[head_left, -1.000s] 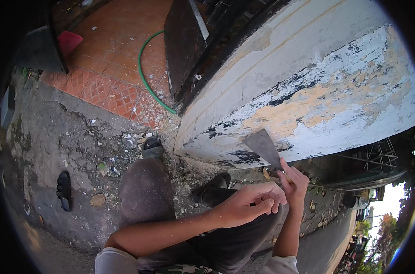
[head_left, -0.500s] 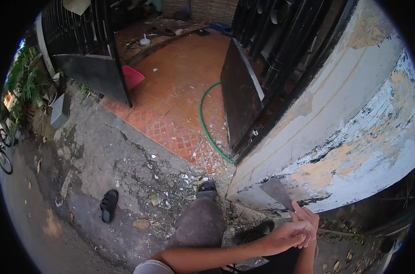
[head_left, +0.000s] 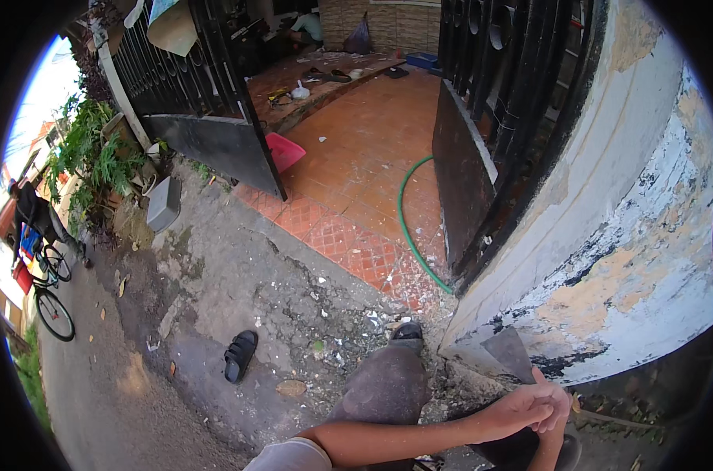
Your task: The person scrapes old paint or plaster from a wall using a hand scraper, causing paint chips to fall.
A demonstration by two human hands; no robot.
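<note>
A scraper with a flat, grey, triangular blade rises from my right hand, whose fingers wrap its mostly hidden handle. One right finger extends along the base of the blade. My left hand crosses in front, fingers curled against the right hand; whether anything is between them cannot be made out. Close beyond the blade stands the wall, its white paint peeled to tan and dark patches. Blade and wall overlap in view, so contact is unclear.
A black metal gate opens onto orange tiles, where a green hose curves. Paint chips litter the ground. Nearby lie a black sandal and a grey block. A red dustpan rests by the gate; a cyclist is at far left.
My view has swung left, so the scene sits farther right and lower. The bicycle's rider now shows at far left. Both hands stay together, with the scraper still in the right.
</note>
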